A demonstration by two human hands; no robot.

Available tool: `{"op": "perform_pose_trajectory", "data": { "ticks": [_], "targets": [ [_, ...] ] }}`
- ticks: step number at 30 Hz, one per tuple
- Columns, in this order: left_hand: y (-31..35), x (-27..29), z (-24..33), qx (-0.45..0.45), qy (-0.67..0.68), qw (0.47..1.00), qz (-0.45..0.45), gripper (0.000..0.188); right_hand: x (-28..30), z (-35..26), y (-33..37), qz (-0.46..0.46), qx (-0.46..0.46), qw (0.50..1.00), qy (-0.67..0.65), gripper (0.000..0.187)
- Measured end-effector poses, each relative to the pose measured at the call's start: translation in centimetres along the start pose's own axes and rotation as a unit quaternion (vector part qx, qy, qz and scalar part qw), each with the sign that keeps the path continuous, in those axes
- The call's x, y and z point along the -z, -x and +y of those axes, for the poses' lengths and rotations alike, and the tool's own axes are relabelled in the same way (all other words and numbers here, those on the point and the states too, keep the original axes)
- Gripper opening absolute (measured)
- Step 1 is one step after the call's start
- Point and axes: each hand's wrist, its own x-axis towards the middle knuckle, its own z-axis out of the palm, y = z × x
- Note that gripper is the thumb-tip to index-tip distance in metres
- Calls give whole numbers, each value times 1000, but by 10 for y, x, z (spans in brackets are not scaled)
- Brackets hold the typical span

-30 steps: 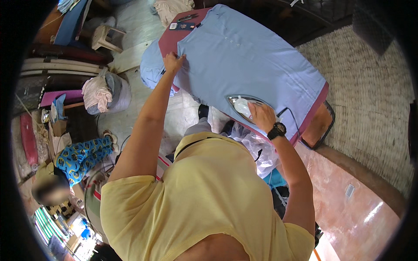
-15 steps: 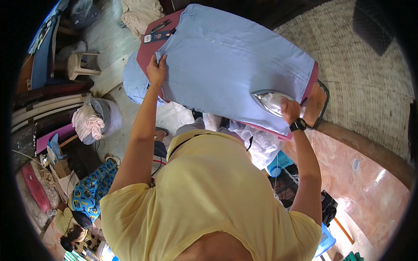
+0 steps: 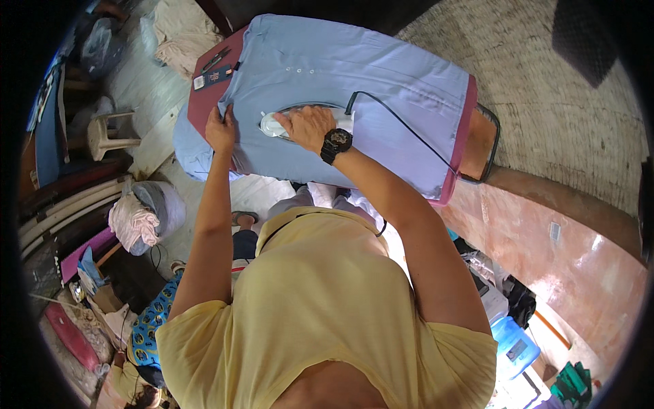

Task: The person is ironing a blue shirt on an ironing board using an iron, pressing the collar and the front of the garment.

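Observation:
A light blue shirt (image 3: 381, 75) with small buttons is spread over a maroon ironing board (image 3: 203, 105). My left hand (image 3: 219, 129) pinches the garment's left edge, fingers closed on the cloth. Wrapped around the handle of a clothes iron (image 3: 272, 125), my right hand (image 3: 310, 128) keeps it on the shirt, its tip toward the left hand. The iron's black cord (image 3: 402, 123) runs right across the fabric. On the bare left end of the board lie a dark tag (image 3: 212, 77) and a small pair of snips (image 3: 216, 58).
Beyond the board's right end is a black metal frame (image 3: 497, 140). Blue cloth (image 3: 192, 148) hangs at the left side. A plastic stool (image 3: 109, 136) and a cloth-filled bag (image 3: 163, 204) stand to the left. Another person (image 3: 153, 334) is at the lower left.
My right hand has slid the iron left across the shirt, from near the board's right end to beside my left hand. My left hand still pinches the shirt edge.

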Motion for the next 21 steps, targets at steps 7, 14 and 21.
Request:
{"op": "perform_pose_trajectory", "data": {
  "ticks": [7, 14, 21],
  "targets": [
    [6, 2, -3, -49, -76, 995, 37, 32, 41, 138, 88, 68, -93, 987, 109, 29],
    [4, -1, 2, -18, -81, 997, 3, 32, 67, 238, 154, 63, -196, 974, 90, 44],
    [1, 2, 1, -32, -72, 997, 25, 36, 68, 108, 55, 2, -83, 996, -40, 69]
  ]
}}
